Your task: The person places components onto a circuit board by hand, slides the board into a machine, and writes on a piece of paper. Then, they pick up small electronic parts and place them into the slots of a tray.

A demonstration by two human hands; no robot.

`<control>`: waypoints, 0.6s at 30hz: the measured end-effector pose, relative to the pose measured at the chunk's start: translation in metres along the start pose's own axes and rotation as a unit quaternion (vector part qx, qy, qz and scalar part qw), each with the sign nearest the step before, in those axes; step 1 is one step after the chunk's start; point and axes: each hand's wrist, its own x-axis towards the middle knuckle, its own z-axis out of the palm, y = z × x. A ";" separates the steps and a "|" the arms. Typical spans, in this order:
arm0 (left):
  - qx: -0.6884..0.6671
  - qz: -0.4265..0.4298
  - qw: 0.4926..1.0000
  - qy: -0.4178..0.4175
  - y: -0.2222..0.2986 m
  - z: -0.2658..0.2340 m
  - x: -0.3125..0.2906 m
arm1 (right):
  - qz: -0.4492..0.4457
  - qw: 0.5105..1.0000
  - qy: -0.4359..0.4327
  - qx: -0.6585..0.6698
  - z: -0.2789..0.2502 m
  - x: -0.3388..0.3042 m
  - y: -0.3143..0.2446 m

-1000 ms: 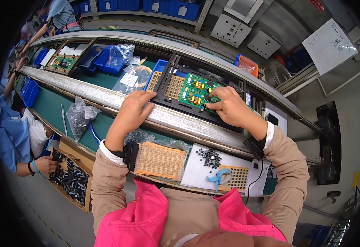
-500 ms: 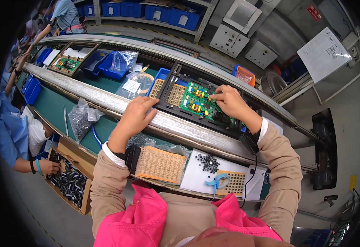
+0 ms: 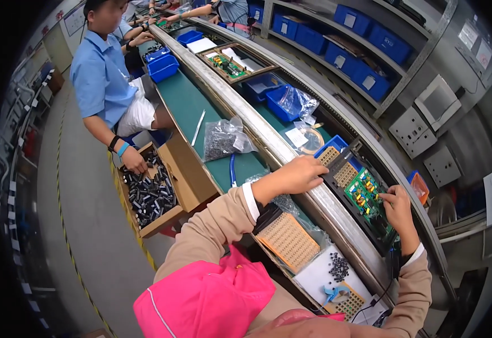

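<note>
My left hand (image 3: 299, 176) rests unclenched at frame (image 3: 340, 161) 10 o'clock, likely steadying; right hand (image 3: 399, 209) at board (image 3: 363, 194) 3 o'clock, can't tell grip

Tweezers (image 3: 198, 127), clear bag (image 3: 226, 139) on green bench (image 3: 185, 100)

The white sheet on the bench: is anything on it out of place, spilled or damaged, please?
The small black parts lie loose in an uneven heap on the white sheet, outside any container, so they look a little spilled, though they may be placed there deliberately. No damage can be made out at this size.
</note>
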 end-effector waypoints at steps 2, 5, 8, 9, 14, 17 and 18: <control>-0.002 -0.002 1.000 -0.006 -0.002 -0.001 0.000 | 0.005 1.000 -0.024 0.004 0.004 0.001 0.002; 0.004 0.002 1.000 -0.001 -0.005 0.000 0.000 | 0.011 0.999 -0.035 0.006 0.006 0.005 0.004; 0.005 0.007 1.000 0.005 -0.008 0.001 0.002 | 0.015 0.999 -0.038 0.009 0.005 0.005 0.004; 0.003 0.010 1.000 0.009 -0.008 0.002 0.002 | 0.011 0.999 -0.038 0.004 0.004 0.004 0.003; 0.001 0.006 1.000 0.007 -0.006 0.001 0.000 | 0.012 0.999 -0.035 0.008 0.000 0.002 0.000; 0.004 0.006 1.000 0.007 -0.004 0.001 -0.001 | 0.014 0.999 -0.031 0.011 0.000 0.001 0.000; 0.005 0.006 1.000 0.007 -0.003 0.001 -0.001 | 0.009 0.999 -0.030 0.007 0.000 -0.001 0.000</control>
